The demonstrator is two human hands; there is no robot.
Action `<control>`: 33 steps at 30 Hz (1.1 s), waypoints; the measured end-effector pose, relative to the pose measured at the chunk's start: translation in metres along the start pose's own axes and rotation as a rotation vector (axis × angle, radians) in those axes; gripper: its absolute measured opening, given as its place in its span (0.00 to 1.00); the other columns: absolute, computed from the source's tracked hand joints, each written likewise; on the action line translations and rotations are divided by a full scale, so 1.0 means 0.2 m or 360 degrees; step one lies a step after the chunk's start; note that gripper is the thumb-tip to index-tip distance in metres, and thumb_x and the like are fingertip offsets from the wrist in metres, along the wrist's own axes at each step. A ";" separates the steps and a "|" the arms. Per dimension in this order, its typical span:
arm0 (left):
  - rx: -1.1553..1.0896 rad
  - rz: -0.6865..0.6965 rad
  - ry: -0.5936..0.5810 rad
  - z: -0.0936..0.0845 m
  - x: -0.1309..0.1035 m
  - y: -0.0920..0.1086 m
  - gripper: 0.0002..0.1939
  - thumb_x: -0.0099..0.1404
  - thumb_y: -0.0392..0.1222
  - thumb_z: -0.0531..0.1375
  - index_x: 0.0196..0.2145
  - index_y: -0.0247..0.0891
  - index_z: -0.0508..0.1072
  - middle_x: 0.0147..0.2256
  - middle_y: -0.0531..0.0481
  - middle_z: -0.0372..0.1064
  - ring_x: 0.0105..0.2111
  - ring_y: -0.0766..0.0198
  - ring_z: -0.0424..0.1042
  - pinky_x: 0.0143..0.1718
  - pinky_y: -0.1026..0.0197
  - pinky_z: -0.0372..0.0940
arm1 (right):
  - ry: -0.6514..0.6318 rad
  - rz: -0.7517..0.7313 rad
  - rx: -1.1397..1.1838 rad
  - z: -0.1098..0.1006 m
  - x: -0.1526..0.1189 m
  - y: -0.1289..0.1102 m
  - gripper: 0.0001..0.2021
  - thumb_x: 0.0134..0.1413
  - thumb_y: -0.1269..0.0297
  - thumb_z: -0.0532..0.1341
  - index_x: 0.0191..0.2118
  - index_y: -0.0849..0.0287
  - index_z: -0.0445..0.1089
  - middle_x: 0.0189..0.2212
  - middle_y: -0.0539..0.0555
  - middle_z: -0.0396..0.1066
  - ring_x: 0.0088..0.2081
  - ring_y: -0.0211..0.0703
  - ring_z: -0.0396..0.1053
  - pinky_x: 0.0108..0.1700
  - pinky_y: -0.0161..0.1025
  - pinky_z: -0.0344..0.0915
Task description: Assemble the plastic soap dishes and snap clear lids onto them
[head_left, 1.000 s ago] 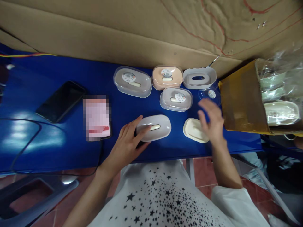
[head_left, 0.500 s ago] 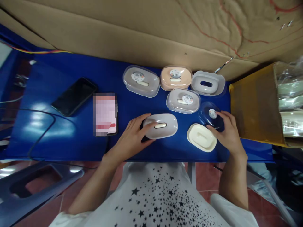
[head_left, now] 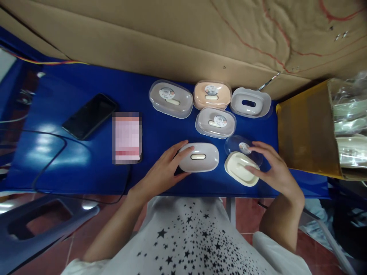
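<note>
The left forearm (head_left: 114,227) reaches forward and inward; the left hand (head_left: 166,168) curves its fingers (head_left: 185,152), thumb (head_left: 183,175) opposing them. The right forearm (head_left: 279,227) reaches forward, wrist (head_left: 296,200) bent inward; the right hand (head_left: 273,172) spreads thumb and fingers apart.

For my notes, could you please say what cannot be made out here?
Head view: left end of grey piece, partly covered by left grip.
Head view: sticker print on the clear cover, too small.
Head view: phone screen, pixelated.
Head view: right side of cardboard box, cut off by edge.
</note>
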State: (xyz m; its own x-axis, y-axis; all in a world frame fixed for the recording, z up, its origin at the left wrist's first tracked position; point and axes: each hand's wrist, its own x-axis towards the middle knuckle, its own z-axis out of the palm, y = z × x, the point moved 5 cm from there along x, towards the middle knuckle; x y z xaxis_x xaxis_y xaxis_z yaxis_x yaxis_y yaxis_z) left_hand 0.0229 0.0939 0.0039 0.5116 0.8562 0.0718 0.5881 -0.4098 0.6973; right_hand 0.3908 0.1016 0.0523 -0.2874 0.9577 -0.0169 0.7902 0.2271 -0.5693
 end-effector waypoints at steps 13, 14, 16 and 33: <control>-0.0277 0.0056 0.0019 0.02 -0.03 -0.01 0.48 0.74 0.51 0.69 0.80 0.57 0.47 0.74 0.38 0.58 0.73 0.42 0.64 0.70 0.31 0.67 | -0.0255 -0.0691 0.0003 0.41 0.09 -0.48 0.33 0.72 0.64 0.66 0.77 0.43 0.59 0.76 0.56 0.60 0.80 0.58 0.51 0.76 0.64 0.65; -0.0271 0.0042 0.0029 0.01 -0.04 -0.01 0.47 0.74 0.51 0.69 0.80 0.58 0.47 0.74 0.38 0.58 0.73 0.42 0.64 0.70 0.31 0.67 | -0.0252 -0.0715 -0.0035 0.43 0.10 -0.49 0.34 0.72 0.64 0.66 0.78 0.43 0.58 0.76 0.56 0.60 0.80 0.59 0.51 0.76 0.64 0.65; -0.0249 0.0032 0.0020 0.01 -0.05 -0.02 0.45 0.75 0.51 0.68 0.79 0.59 0.48 0.74 0.39 0.58 0.73 0.42 0.64 0.70 0.32 0.67 | -0.0242 -0.0751 -0.0089 0.45 0.10 -0.50 0.36 0.73 0.64 0.66 0.79 0.42 0.55 0.77 0.55 0.60 0.80 0.59 0.50 0.76 0.63 0.65; 0.0584 0.0197 0.0423 -0.06 0.01 0.11 0.41 0.73 0.34 0.66 0.76 0.57 0.57 0.79 0.41 0.50 0.76 0.36 0.57 0.74 0.27 0.58 | 0.0335 -0.0086 -0.0517 0.31 -0.19 -0.21 0.15 0.75 0.61 0.62 0.62 0.47 0.74 0.49 0.57 0.82 0.50 0.57 0.80 0.52 0.55 0.73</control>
State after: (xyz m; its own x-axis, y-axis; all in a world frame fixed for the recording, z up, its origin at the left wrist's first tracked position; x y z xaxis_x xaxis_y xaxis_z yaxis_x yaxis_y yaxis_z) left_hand 0.0283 0.0904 0.0283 0.4419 0.8252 0.3519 0.7399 -0.5570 0.3772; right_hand 0.3351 0.0446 0.0254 -0.2424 0.9506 0.1941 0.9169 0.2898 -0.2743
